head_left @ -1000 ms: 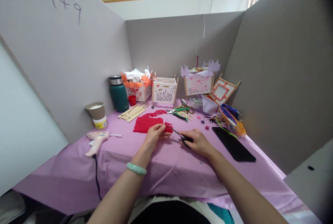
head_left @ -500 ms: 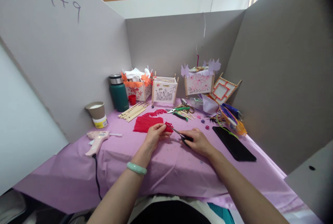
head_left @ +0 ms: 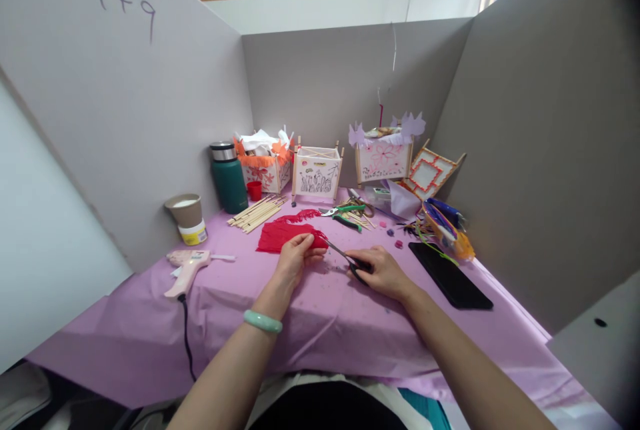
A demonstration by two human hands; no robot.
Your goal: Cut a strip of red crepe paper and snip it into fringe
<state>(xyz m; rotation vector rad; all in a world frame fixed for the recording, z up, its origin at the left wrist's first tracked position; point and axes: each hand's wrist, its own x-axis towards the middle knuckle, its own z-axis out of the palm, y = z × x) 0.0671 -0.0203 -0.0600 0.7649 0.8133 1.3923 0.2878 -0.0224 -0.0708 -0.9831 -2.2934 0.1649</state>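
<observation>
Glue gun [head_left: 187, 269], flask [head_left: 229, 179], perhaps lanterns [head_left: 317, 174].

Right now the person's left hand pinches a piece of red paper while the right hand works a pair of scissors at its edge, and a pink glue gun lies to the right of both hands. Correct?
Not quite. The left hand does pinch the red paper and the right hand holds the scissors, but the head view shows the pink glue gun lying to the left of both hands, not the right.

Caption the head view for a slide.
Left hand holds red paper while right hand snips it with scissors on a purple tablecloth.
</observation>
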